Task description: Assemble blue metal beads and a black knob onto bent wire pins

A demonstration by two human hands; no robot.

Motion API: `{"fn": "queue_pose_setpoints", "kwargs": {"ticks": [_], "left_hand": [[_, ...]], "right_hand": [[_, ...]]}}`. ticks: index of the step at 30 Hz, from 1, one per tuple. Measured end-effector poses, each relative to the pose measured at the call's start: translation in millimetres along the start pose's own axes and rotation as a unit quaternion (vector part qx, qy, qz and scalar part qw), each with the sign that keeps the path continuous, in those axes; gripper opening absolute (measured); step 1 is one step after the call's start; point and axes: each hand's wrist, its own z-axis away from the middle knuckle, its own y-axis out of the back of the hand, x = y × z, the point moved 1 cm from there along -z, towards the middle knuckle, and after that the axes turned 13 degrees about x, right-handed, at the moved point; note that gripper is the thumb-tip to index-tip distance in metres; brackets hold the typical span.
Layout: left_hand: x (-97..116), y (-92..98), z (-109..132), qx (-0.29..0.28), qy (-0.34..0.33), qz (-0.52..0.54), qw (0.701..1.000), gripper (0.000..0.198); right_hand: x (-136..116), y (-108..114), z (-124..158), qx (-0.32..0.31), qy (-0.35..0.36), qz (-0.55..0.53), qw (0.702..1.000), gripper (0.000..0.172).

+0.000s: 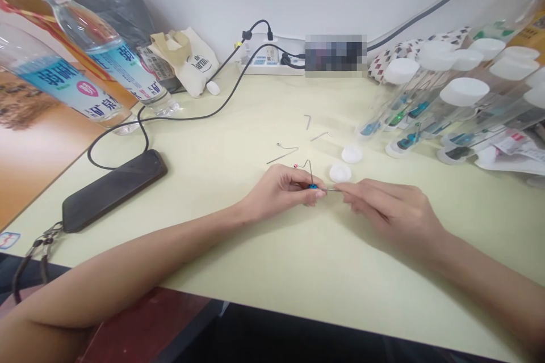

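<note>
Between the fingertips of my left hand (285, 188) is a small blue piece (313, 186). A thin bent wire (311, 171) with a red tip rises from it. My right hand (395, 207) pinches a thin metal rod (329, 189), which reaches leftward to the blue piece; the rod's far end is hidden by my left fingers. Just beyond my hands lie a bent wire with a dark tip (286, 153), a short bent metal piece (320, 136) and a small L-shaped key (307, 121). Two white caps (340, 172) rest beside them.
Several clear tubes with white lids (464, 92) crowd the right side, blue and green parts inside. A phone (114, 190) on a black cable lies left. Water bottles (119, 62) and a cloth pouch (195, 62) stand behind it. A power strip (272, 65) sits against the wall.
</note>
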Motion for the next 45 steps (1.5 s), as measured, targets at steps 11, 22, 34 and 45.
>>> {"fn": "queue_pose_setpoints", "kwargs": {"ticks": [11, 22, 34, 45], "left_hand": [[1, -0.1, 2, 0.025, -0.03, -0.04, 0.998, 0.024], [4, -1.8, 4, 0.008, -0.068, -0.098, 0.993, 0.02], [3, 1.2, 0, 0.013, -0.001, -0.036, 0.999, 0.025], [3, 0.8, 0, 0.009, -0.002, -0.023, 1.0, 0.024]], "right_hand": [[-6, -3, -2, -0.031, -0.029, -0.042, 0.998, 0.025], [-6, -5, -1, -0.113, -0.175, -0.135, 0.969, 0.028], [2, -2, -1, 0.03, 0.062, 0.088, 0.994, 0.016], [-2, -5, -3, -0.025, -0.032, 0.006, 0.999, 0.027]]}}
